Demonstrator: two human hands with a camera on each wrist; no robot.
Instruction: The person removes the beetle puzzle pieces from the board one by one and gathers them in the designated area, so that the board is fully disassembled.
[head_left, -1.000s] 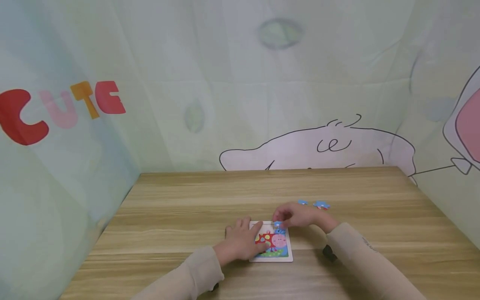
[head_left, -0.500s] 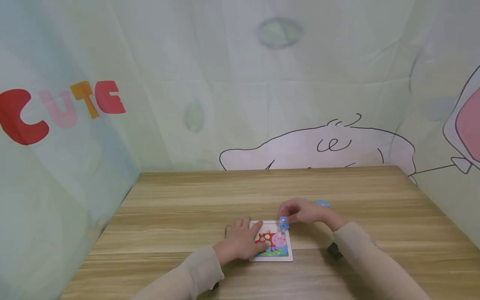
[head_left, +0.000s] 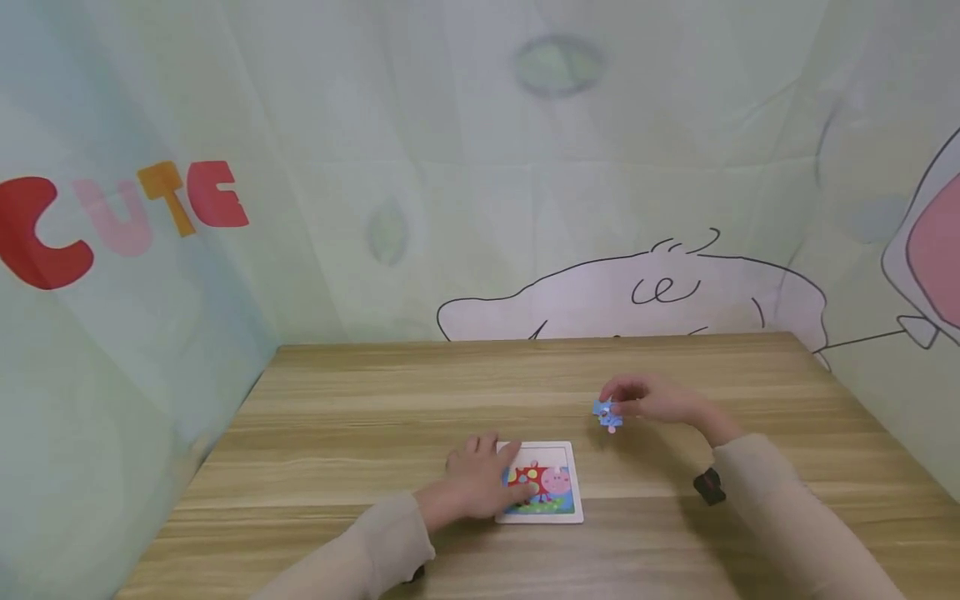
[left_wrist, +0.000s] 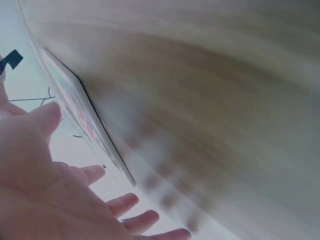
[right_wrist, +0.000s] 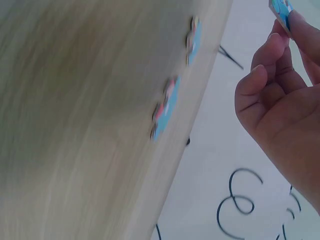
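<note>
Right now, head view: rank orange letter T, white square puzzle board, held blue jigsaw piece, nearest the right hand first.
1. Blue jigsaw piece: pinched in the right hand.
2. White square puzzle board: lower left.
3. Orange letter T: far upper left.

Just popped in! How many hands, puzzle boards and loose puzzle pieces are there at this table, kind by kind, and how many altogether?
Hands: 2, the left hand and the right hand
Puzzle board: 1, under the left hand
Loose pieces: 3, one held piece in the right hand, a nearer piece and a farther piece on the table
Total: 6
</note>
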